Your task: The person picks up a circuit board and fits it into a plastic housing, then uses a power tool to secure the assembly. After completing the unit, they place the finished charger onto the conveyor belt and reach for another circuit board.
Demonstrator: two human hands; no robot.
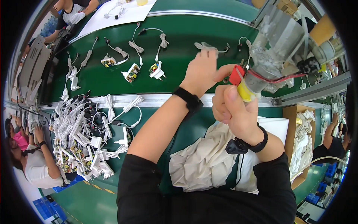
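Note:
My left hand [202, 71] reaches over the green belt, back of the hand up. Its thumb side points at the red block [236, 75] on a hanging, glue-crusted dispenser [274, 41]. Its fingers are partly smeared and hidden, so what they hold does not show. A blurred pale cable [206, 46] lies just beyond them. My right hand [238, 114] is closed right beside the dispenser's yellow nozzle [245, 92], thumb on top. Whatever is inside its curled fingers is hidden. Each wrist wears a black band.
Several opened white plug adapters [157, 70] with bare circuit boards and bundled cables lie along the belt. A heap of similar adapters [87, 138] covers the left bench. A crumpled cream cloth [203, 158] sits before me, a cardboard box [294, 149] on the right. Other people work nearby.

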